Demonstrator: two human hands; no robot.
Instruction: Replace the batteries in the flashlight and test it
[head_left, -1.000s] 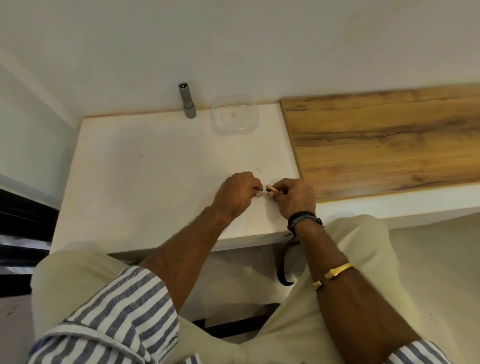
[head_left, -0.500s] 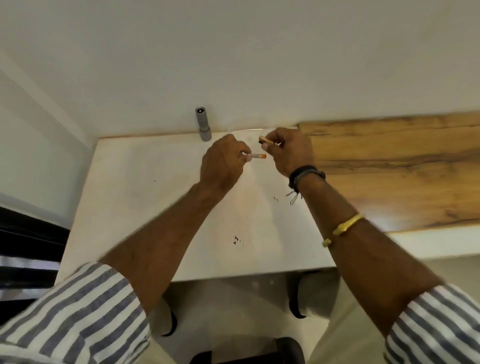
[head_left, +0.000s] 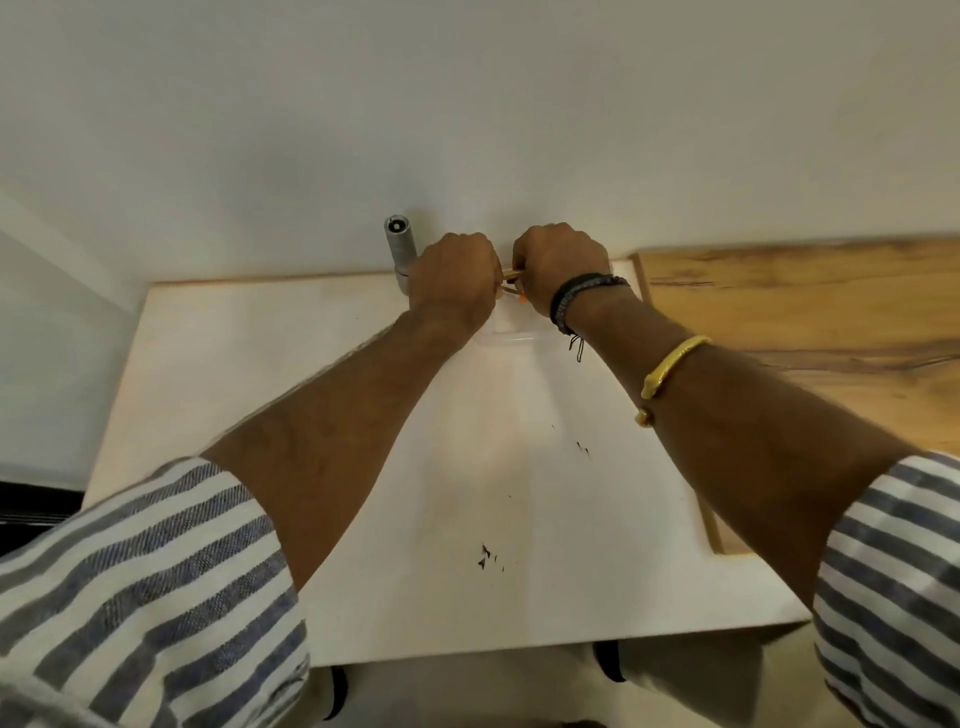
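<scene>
A grey flashlight (head_left: 400, 248) stands upright against the wall at the far edge of the white table (head_left: 322, 447). My left hand (head_left: 454, 283) is just right of it, fingers closed. My right hand (head_left: 558, 265) is beside the left, closed on a thin gold and orange battery (head_left: 513, 275) whose end shows between the two hands. A second orange tip peeks out below it. Both hands hover over a clear plastic container (head_left: 511, 338), which they mostly hide. What the left hand holds is hidden.
A wooden board (head_left: 810, 312) adjoins the white table on the right. Small dark specks (head_left: 485, 558) lie on the table near its front. A white wall rises directly behind the flashlight.
Both hands have moved from the table's near edge to its far edge, carrying the batteries, and are now lower over the clear container next to the flashlight.
</scene>
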